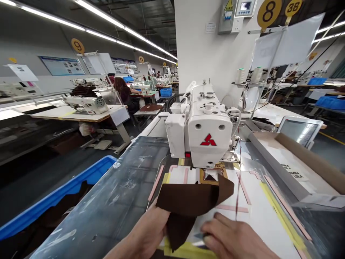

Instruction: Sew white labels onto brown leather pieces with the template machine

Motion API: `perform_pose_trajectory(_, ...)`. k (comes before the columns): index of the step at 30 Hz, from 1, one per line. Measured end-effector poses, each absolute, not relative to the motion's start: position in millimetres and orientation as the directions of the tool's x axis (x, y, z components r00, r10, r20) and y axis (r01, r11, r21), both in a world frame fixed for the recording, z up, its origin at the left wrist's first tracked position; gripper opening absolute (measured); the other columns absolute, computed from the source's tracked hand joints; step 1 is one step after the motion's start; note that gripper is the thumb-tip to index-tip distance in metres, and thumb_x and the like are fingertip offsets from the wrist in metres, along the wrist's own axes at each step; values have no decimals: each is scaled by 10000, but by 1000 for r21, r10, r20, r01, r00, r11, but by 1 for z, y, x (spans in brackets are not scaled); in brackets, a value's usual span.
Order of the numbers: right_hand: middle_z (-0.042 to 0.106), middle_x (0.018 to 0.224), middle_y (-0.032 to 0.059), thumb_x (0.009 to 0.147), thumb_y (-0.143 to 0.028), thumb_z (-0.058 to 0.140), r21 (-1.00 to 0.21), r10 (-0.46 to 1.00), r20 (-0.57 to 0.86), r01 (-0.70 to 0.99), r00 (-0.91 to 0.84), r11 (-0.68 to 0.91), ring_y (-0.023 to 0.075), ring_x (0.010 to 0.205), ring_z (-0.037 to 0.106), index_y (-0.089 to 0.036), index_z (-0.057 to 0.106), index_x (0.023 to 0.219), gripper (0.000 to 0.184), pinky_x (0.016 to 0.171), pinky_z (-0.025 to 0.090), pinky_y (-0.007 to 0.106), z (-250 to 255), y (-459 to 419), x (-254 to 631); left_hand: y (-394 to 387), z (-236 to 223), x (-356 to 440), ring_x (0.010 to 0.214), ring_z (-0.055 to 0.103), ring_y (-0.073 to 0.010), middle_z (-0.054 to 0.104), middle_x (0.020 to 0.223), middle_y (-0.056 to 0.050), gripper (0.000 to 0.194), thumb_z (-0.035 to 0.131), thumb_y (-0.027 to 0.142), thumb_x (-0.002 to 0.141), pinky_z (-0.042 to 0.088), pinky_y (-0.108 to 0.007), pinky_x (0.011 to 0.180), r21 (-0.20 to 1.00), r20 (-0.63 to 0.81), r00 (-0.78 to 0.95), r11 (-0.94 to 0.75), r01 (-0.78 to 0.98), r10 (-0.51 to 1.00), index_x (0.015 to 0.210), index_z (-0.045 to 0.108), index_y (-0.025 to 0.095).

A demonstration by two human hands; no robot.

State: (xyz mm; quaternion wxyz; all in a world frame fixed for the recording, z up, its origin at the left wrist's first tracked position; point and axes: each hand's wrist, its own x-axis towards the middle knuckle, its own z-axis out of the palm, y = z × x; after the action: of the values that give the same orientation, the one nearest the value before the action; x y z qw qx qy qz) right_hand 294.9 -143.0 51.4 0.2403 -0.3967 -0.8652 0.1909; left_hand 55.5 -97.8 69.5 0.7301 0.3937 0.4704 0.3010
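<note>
Head view: left hand [144,230] closes on floppy brown leather [185,198], best held by its edge. Right hand [231,239] lies open on a sewing template [260,219].

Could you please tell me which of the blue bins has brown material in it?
The near blue bin at lower left, beside this sewing table, holds brown pieces; the other blue bins stand far off, contents unclear.

A dark brown cut panel [188,201] is being gripped by left hand [147,230] — right hand [231,239] is being pressed onto the white sewing template [258,216], below the Mitsubishi sewing head [206,133].
</note>
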Motion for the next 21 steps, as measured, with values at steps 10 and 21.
perform_pose_trajectory(10,622,884,-11,1102,-412,476,-556,871,331,670,-363,491,158,658,634,-269,621,1115,204,543,444,283,57,-115,285,-93,59,52,1033,710,-310,767,1086,-144,533,920,473,766,566,-401,939,767,-529,340,609,-200,777,1132,746,127)
perform_pose_trajectory(21,580,795,-11,1124,-292,352,-187,763,441,784,-472,592,193,543,596,-263,538,1007,222,478,336,326,30,-127,275,-98,64,58,931,707,-277,769,995,-115,481,841,545,843,571,-359,852,853,-421,413,507,-125,808,1108,786,147)
